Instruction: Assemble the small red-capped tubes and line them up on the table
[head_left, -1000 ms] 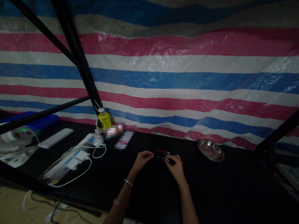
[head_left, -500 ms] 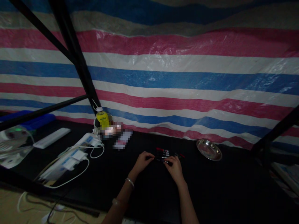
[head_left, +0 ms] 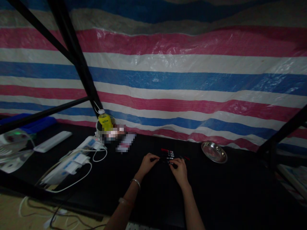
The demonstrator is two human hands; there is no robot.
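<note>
My left hand is closed in a pinch on the left end of a black pen. The thumb and fingers of my right hand pinch the same pen near its right end. It lies low over the black tabletop, and its outline is hard to make out in the dim light. Just beyond the fingers, several dark pens with pale bands lie side by side in a row. A red pen is at the far end of that row. Another small red-tipped piece is partly hidden behind my right hand.
A shiny metal dish stands to the right on the black table. At the left are a white power strip with looped cables, a bottle of yellow liquid and a white bar. A striped sheet hangs behind.
Both hands stay by the row with small finger shifts. The pen between them sits closer to the other pens. The view has shifted slightly.
</note>
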